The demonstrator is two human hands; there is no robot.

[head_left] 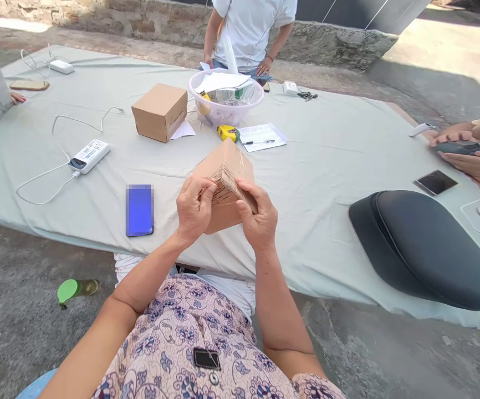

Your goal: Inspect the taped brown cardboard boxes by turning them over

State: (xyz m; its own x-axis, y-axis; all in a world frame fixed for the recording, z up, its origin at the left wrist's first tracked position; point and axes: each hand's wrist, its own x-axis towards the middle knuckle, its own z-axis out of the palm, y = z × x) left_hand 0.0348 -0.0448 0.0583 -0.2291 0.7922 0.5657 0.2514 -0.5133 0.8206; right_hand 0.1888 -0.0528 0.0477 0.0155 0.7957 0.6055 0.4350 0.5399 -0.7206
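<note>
A brown cardboard box is at the table's near edge in front of me, one corner towards me. Dark, scratchy lines mark its raised edge. My left hand is closed, thumb and fingers pinching the cardboard at the left of that edge. On the opposite side my right hand grips a folded edge of the same box between thumb and fingers. My fingers cover part of the cardboard, and the box's underside is hidden. Just beyond it lie a yellow tape measure and a printed sheet with a pen.
Left of my hands lie a phone and a white power bank with a cable. Behind are another cardboard box and a filled plastic basket. A black padded seat occupies the right side. Other people stand around the table.
</note>
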